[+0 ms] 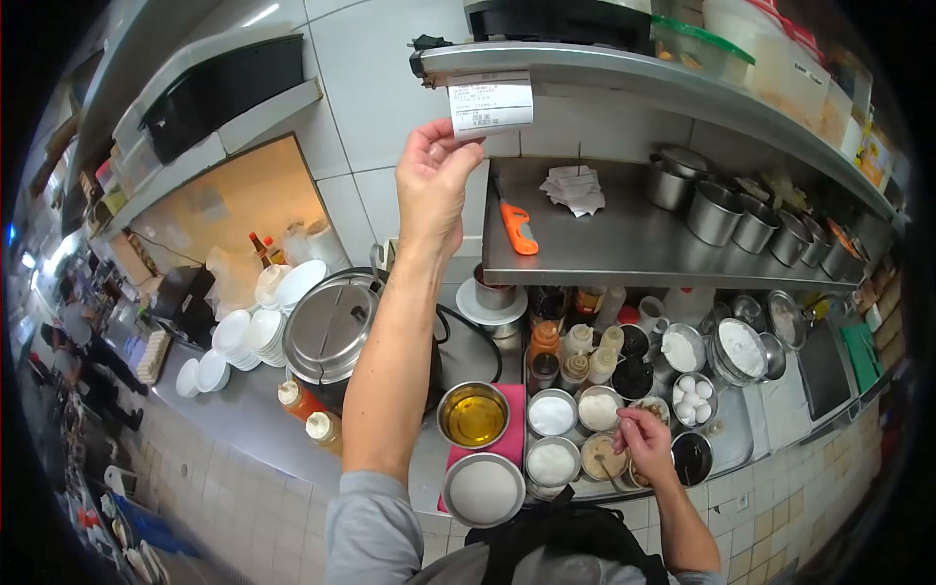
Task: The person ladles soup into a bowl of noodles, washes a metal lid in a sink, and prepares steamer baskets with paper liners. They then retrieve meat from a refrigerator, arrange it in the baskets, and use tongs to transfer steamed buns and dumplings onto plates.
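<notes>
My left hand (434,180) is raised at the edge of the upper shelf, its thumb and fingers pinching the lower end of a printed order ticket (490,103). The top of the ticket lies against the shelf's metal rim (585,60). Low on the right, my right hand (645,445) hovers over the metal ingredient bowls with its fingers curled together; I cannot tell what is in them. Close to it are a bowl of white powder (599,409), a bowl of beige paste (603,456) with a spoon in it, and a bowl of eggs (693,400).
An orange lighter (519,228) and spiked paper slips (573,189) are on the steel shelf beside several pots (715,214). A large lidded pot (331,327), stacked white bowls (263,331) and sauce bottles (298,398) stand left. A bowl of yellow oil (473,414) sits on a pink cloth.
</notes>
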Motion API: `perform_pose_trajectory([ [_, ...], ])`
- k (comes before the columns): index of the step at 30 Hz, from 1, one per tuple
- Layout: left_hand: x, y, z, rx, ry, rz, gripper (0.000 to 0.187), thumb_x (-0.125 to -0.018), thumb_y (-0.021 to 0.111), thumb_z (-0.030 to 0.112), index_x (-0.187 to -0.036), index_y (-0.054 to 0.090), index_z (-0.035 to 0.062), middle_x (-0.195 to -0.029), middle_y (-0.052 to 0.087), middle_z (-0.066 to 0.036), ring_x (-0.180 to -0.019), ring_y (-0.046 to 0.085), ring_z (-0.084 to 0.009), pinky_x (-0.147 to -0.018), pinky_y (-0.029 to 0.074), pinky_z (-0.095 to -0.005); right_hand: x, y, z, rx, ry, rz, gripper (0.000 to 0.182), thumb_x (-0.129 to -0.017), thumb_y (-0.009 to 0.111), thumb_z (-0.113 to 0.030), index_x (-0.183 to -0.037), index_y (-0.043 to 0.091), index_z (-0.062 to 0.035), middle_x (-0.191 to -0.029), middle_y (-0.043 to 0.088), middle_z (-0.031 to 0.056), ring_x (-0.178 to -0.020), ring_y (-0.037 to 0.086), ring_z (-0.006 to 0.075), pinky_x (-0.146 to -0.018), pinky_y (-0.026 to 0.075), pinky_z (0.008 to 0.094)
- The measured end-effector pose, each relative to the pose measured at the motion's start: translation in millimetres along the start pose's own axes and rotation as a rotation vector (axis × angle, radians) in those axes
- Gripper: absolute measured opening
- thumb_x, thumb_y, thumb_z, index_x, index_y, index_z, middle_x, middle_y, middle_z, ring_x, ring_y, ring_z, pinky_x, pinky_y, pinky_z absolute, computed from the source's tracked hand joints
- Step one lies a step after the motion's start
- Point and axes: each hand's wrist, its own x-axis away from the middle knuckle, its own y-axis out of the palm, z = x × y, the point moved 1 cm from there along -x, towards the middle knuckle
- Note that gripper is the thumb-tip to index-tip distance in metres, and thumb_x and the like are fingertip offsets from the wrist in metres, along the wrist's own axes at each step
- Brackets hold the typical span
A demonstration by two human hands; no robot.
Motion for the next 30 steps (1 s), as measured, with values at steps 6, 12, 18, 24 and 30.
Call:
perform_pose_trajectory([
  [6,8.0,4.3,3.0,-0.119,-0.002,0.009,0.041,-0.084,0.067,-0.001,-0.123,0.052,-0.0042,-0.113,0.067,-0.015,-0.110,0.063,-0.0200,-0.098,0.047,-0.0329,3.2,-0.3,17.5,-0.036,0.023,0.005,0.021,-0.102,0.057,-0.009,-0.119,0.062,0.0030,-0.081,0.066,0.0068,-0.066,0.062,0.0109,-0.061,0.053,0.0255],
  [12,9.9,-2.6,0.9,-0.165,-0.002,0.020,0.038,-0.086,0.066,-0.001,-0.121,0.052,-0.0040,-0.114,0.064,-0.015,-0.107,0.063,-0.0175,-0.095,0.050,-0.0300,0.5,2.9,23.9,-0.079,0.053,-0.009,0.022,-0.103,0.057,-0.011,-0.119,0.061,0.0031,-0.082,0.066,0.0060,-0.066,0.062,0.0108,-0.061,0.053,0.0255],
  [18,12.7,-3.7,2.6,-0.199,0.009,0.057,0.036,-0.085,0.066,-0.001,-0.119,0.056,-0.0032,-0.110,0.068,-0.014,-0.107,0.064,-0.0188,-0.096,0.048,-0.0320,3.4,2.5,29.2,-0.089,0.076,-0.004,0.022,-0.103,0.058,-0.012,-0.119,0.062,0.0024,-0.083,0.066,0.0057,-0.065,0.062,0.0106,-0.061,0.053,0.0255],
  [24,14.5,-7.7,5.1,-0.241,-0.010,0.029,0.038,-0.085,0.065,0.000,-0.121,0.053,-0.0044,-0.115,0.064,-0.016,-0.111,0.063,-0.0196,-0.098,0.050,-0.0307,8.2,4.2,35.4,-0.097,0.089,-0.002,0.022,-0.102,0.058,-0.013,-0.118,0.062,0.0024,-0.082,0.066,0.0056,-0.065,0.061,0.0101,-0.059,0.052,0.0245],
  [30,18.5,-4.0,12.3,-0.254,-0.001,0.031,0.039,-0.085,0.065,0.000,-0.121,0.053,-0.0052,-0.115,0.064,-0.016,-0.110,0.063,-0.0196,-0.098,0.050,-0.0305,15.9,4.9,37.4,-0.106,0.071,-0.004,0.022,-0.102,0.058,-0.012,-0.118,0.063,0.0027,-0.081,0.065,0.0056,-0.065,0.061,0.0096,-0.058,0.051,0.0239],
])
